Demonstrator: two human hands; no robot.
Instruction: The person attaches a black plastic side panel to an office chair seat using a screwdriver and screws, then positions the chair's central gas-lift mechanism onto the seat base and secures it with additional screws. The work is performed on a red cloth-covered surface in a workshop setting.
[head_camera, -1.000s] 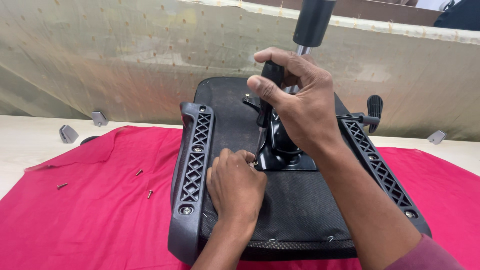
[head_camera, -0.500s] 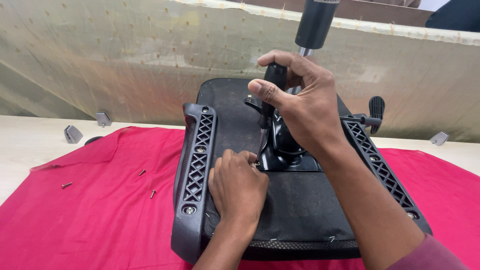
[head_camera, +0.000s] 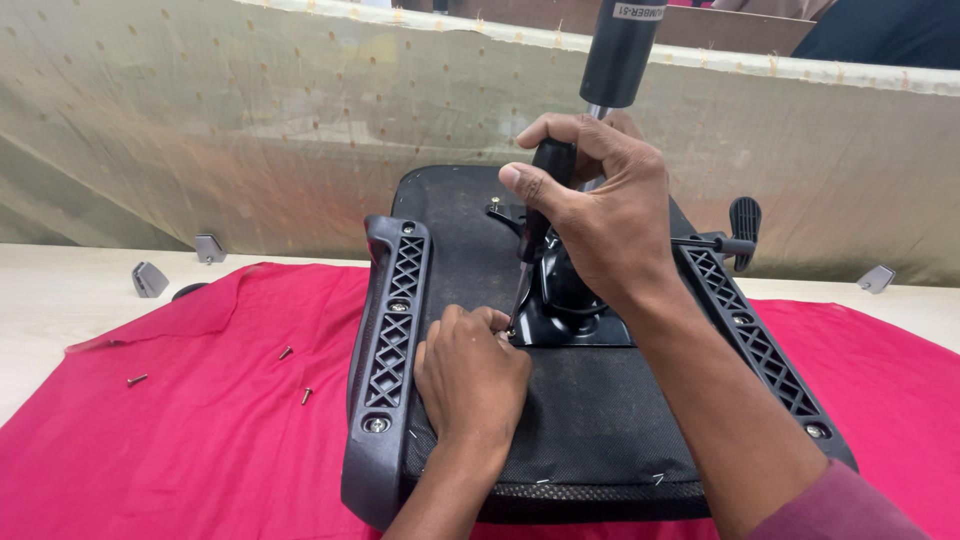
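The right hand (head_camera: 600, 215) grips a black screwdriver (head_camera: 535, 225), its tip down by the metal plate (head_camera: 575, 325) on the upside-down chair seat (head_camera: 560, 400). The left hand (head_camera: 470, 375) pinches at the tip. The seat lies on a red cloth (head_camera: 180, 430); loose screws (head_camera: 285, 352) lie left.

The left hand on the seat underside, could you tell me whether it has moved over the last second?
No. The left hand stays by the mechanism plate's corner beside the left arm bracket, fingertips at the screwdriver tip.

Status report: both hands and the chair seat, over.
Right hand gripping screwdriver, tip down at mechanism plate. Left hand fingers steadying at the tip. Chair seat upside down on red cloth. Loose screws lie left.
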